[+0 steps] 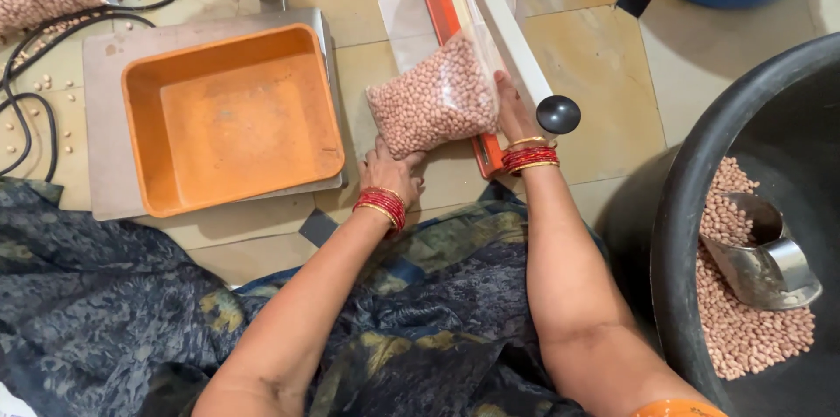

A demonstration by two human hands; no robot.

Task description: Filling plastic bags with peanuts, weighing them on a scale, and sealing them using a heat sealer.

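Two hands meet at a clear bag of peanuts (pixel 435 100) lying on the tiled floor, its far end tucked under the white arm of an orange heat sealer (pixel 490 23). The left hand (pixel 389 174) sits at the bag's near edge, fingers curled up against the plastic from below and touching it. The right hand (pixel 512 112) lies along the bag's right side, just beside the sealer arm; whether its fingers pinch the plastic or only press it, I cannot tell. An empty orange tray (pixel 232 115) rests on a scale to the left. A black tub (pixel 691 207) at right holds loose peanuts and a metal scoop (pixel 761 255).
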